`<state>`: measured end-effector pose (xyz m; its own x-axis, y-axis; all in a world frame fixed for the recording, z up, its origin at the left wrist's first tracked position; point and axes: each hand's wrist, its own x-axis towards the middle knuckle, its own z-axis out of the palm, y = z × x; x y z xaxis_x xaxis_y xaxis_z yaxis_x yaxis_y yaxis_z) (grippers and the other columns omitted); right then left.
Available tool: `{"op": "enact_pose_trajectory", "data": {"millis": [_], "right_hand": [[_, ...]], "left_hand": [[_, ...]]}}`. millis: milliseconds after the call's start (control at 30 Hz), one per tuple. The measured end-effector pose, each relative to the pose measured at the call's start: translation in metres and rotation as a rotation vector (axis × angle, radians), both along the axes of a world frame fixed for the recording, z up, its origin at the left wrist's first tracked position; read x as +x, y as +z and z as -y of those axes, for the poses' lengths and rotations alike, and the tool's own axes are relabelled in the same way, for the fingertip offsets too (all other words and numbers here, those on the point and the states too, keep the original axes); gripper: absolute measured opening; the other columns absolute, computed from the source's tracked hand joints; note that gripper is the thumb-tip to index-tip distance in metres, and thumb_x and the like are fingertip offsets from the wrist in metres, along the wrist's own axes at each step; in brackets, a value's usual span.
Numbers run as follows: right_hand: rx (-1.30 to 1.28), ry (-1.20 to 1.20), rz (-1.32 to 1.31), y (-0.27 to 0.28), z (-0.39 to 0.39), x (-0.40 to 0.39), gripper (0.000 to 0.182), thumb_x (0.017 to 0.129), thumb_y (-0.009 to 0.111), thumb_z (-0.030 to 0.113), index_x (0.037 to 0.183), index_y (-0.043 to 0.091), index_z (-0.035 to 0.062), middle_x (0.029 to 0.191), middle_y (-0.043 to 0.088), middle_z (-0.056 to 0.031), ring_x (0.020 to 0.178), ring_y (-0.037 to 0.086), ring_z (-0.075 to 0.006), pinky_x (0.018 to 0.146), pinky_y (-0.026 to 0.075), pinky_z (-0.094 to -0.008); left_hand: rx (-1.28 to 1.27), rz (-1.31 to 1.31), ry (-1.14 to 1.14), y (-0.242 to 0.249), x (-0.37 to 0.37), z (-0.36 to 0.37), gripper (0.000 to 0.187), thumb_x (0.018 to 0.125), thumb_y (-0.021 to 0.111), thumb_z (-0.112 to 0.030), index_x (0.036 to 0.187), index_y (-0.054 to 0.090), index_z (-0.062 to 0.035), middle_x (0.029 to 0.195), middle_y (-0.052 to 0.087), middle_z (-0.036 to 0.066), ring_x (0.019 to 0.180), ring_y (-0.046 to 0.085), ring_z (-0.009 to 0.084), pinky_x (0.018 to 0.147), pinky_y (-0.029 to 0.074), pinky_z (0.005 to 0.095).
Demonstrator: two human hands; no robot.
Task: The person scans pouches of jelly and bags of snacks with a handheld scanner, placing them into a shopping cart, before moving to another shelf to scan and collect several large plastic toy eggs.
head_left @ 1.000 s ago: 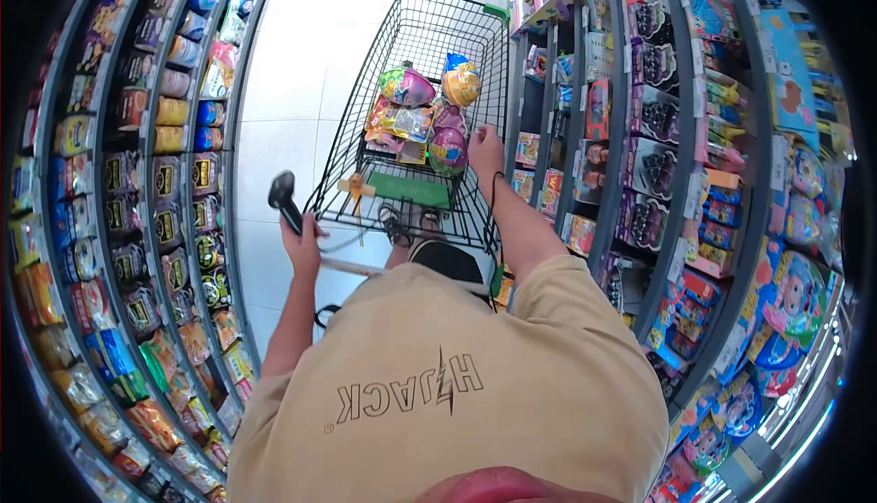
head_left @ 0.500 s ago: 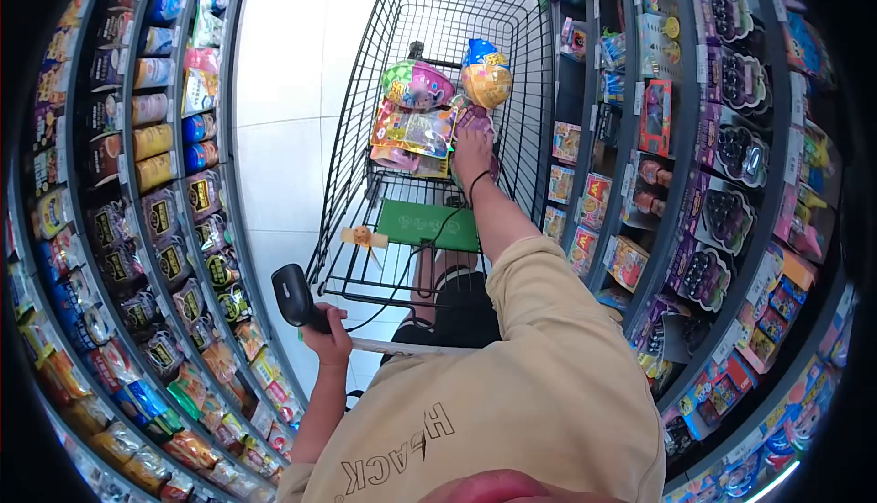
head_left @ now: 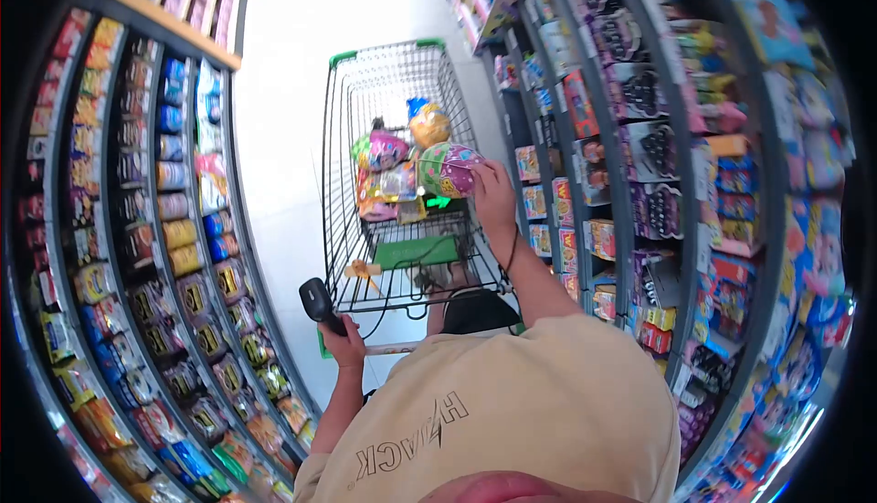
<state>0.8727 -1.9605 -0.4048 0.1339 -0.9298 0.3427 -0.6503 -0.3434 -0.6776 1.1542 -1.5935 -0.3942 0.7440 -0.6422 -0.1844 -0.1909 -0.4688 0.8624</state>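
My left hand (head_left: 345, 346) is closed around the handle of a black handheld barcode scanner (head_left: 317, 300), near the cart's push bar. With my right hand (head_left: 495, 194) I grip a rounded purple-and-green patterned package (head_left: 446, 169), raised over the right side of the shopping cart (head_left: 432, 43). Behind it in the cart lies a gold, ball-shaped package (head_left: 431, 127) with a blue top. To its left are a green-and-pink package (head_left: 385, 150) and a colourful, partly clear bag (head_left: 395, 185), which the held package partly covers.
A green panel (head_left: 416, 253) and a dark cord are at the cart's near end. Stocked shelves (head_left: 174, 174) line the left side, and more shelves (head_left: 585, 137) with boxes and bags stand close on the right. White floor (head_left: 283, 110) runs between them.
My right hand has come up from inside the cart with the purple-and-green package in it. The view has shifted, showing more aisle ahead. My left hand still holds the scanner.
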Motion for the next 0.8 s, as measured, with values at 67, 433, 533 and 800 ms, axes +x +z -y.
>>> {"op": "enact_pose_trajectory", "data": {"millis": [67, 433, 533, 800], "right_hand": [[-0.093, -0.113, 0.122, 0.084, -0.008, -0.023, 0.018, 0.102, 0.071, 0.009, 0.119, 0.072, 0.0056, 0.117, 0.072, -0.0146, 0.103, 0.072, -0.0393, 0.087, 0.060, -0.0439], [-0.900, -0.383, 0.137, 0.414, -0.128, -0.188, 0.014, 0.098, 0.070, -0.005, 0.110, 0.073, 0.0014, 0.117, 0.075, -0.0151, 0.104, 0.073, -0.0291, 0.091, 0.058, -0.0363], [-0.980, -0.388, 0.113, 0.454, -0.192, -0.221, 0.016, 0.097, 0.069, -0.006, 0.109, 0.071, 0.0027, 0.117, 0.075, -0.0141, 0.108, 0.072, -0.0280, 0.093, 0.057, -0.0359], [-0.650, -0.092, 0.112, 0.498, -0.300, -0.270, 0.021, 0.093, 0.071, -0.006, 0.110, 0.075, 0.0062, 0.119, 0.075, -0.0129, 0.112, 0.072, -0.0324, 0.094, 0.058, -0.0413]], "left_hand": [[-0.042, 0.028, -0.064, 0.004, 0.001, 0.003, 0.024, 0.105, 0.066, -0.010, 0.121, 0.051, 0.0004, 0.089, 0.067, 0.007, 0.068, 0.067, 0.0136, 0.064, 0.056, 0.0298], [-0.578, -0.408, -0.441, 0.150, -0.080, 0.105, 0.046, 0.104, 0.060, 0.002, 0.146, 0.044, -0.0059, 0.099, 0.059, 0.005, 0.076, 0.057, 0.0096, 0.066, 0.049, 0.0273], [-0.597, -0.742, -0.492, 0.230, -0.130, 0.142, 0.047, 0.103, 0.063, 0.003, 0.146, 0.046, -0.0056, 0.098, 0.058, 0.003, 0.080, 0.054, 0.0092, 0.068, 0.046, 0.0267], [-0.111, -1.735, -1.034, 0.315, -0.236, 0.168, 0.090, 0.090, 0.079, -0.066, 0.161, 0.044, -0.0236, 0.165, 0.045, 0.018, 0.136, 0.059, 0.0253, 0.112, 0.051, 0.0449]]}}
